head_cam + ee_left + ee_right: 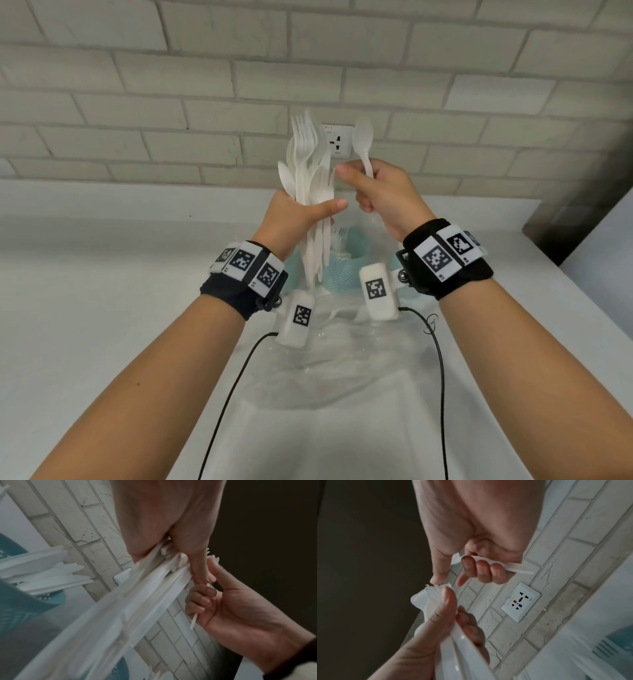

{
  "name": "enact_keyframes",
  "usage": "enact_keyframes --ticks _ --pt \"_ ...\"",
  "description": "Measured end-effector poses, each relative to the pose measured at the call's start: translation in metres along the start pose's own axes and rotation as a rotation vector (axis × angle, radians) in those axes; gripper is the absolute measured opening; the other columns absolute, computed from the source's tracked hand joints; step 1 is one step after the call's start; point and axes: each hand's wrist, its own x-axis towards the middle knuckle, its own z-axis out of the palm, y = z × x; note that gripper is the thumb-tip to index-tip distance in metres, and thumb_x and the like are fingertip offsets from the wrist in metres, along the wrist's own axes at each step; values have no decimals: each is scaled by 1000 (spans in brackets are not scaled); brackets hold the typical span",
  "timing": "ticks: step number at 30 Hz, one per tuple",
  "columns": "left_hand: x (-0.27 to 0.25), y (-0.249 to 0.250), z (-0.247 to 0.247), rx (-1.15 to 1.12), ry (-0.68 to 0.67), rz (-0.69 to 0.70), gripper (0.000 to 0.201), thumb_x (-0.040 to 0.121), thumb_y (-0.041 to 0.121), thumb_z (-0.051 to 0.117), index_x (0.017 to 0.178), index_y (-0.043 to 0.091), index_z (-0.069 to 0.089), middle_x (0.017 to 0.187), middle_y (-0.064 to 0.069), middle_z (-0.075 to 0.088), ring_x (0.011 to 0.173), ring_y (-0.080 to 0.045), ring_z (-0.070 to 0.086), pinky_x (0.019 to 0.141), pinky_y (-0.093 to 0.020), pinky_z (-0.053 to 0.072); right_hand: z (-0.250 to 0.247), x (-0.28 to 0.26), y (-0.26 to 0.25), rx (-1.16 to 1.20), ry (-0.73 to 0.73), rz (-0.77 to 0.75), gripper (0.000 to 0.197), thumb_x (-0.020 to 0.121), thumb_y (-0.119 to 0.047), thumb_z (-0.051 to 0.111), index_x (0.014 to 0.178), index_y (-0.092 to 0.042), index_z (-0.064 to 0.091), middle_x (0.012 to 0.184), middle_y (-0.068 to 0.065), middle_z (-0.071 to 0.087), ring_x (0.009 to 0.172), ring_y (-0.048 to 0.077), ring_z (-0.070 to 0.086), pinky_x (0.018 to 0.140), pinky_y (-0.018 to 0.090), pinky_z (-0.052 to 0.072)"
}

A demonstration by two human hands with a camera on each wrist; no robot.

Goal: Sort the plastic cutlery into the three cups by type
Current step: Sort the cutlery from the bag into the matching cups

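Observation:
My left hand (301, 212) grips an upright bundle of white plastic cutlery (310, 171), a mix of forks, spoons and knives. My right hand (376, 192) is close beside it, with three fingers curled round the handle of a single white spoon (363, 137) whose bowl points up. In the right wrist view the right thumb and forefinger reach to the top of the bundle (429, 599), and the thumb touches the fork tines there. Teal mesh cups (349, 267) stand on the counter under my hands; one holds forks (342, 234). The left wrist view shows flat white handles (44, 572) sticking out of a teal cup (18, 608).
A crumpled clear plastic bag (342, 359) lies on the white counter (102, 274) in front of the cups. A wall socket (337, 140) sits on the pale brick wall behind the bundle. A dark panel (575, 205) borders the counter at the right.

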Motion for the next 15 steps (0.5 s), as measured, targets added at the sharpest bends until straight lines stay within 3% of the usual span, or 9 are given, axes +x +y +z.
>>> enact_keyframes --ticks 2,5,7,11,15 --pt "-2 -4 6 11 -27 11 43 69 10 83 108 11 65 96 -17 70 82 -23 68 71 -33 57 -2 -5 -2 -3 -14 -8 17 78 -28 73 87 -14 67 55 -15 58 46 3 43 49 19 35" --pt "-4 -9 14 51 -58 13 44 68 8 83 109 14 66 101 -12 72 89 -20 70 76 -32 58 -1 -13 -1 -49 -31 -14 20 78 -19 74 93 -8 66 58 -15 60 47 -4 53 48 11 40" --pt "-5 -13 18 83 -62 5 47 67 9 84 111 11 66 102 -14 72 91 -23 70 77 -33 59 1 -16 2 -114 -26 -30 15 76 -16 77 85 -11 67 65 -12 63 54 -7 59 51 8 44" --pt "-6 -20 18 129 -78 -11 46 66 14 85 108 12 67 101 -15 72 90 -25 71 75 -30 59 -3 -16 3 -113 4 -15 14 73 -15 79 73 -15 65 74 -6 67 61 -4 62 54 7 44" --pt "-7 -23 16 172 -120 -32 40 67 15 85 103 8 67 84 -10 70 73 -15 68 65 -24 54 -10 -19 3 -96 33 35 22 74 -16 77 88 0 69 59 -12 62 46 -5 53 45 6 37"
